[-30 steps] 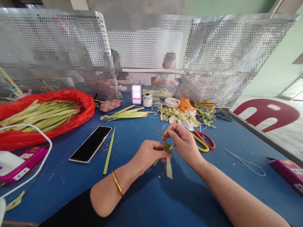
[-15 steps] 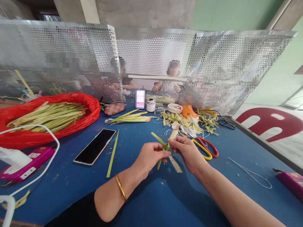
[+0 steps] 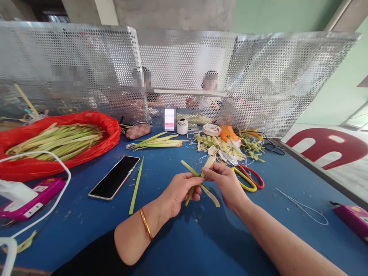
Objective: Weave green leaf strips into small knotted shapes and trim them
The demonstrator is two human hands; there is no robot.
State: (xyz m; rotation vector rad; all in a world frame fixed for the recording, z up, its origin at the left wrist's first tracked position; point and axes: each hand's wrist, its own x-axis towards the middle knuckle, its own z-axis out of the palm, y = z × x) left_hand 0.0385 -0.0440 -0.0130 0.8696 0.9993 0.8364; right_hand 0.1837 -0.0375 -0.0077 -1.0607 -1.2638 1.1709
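Pinching flat, ribbon-like leaf strips (image 3: 189, 168), left hand (image 3: 182, 191) at their crossing, right hand (image 3: 224, 181) on a papery pale strip (image 3: 209, 162).

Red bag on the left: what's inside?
Long green and pale strips lie heaped in the red bag. Only the top layer shows; anything beneath is covered, and the bag's left end is out of frame.

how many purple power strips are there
2. One power strip with a white plug is at left, in front of the red bag; the other power strip is at the right edge, partly cut off. Others may be hidden.
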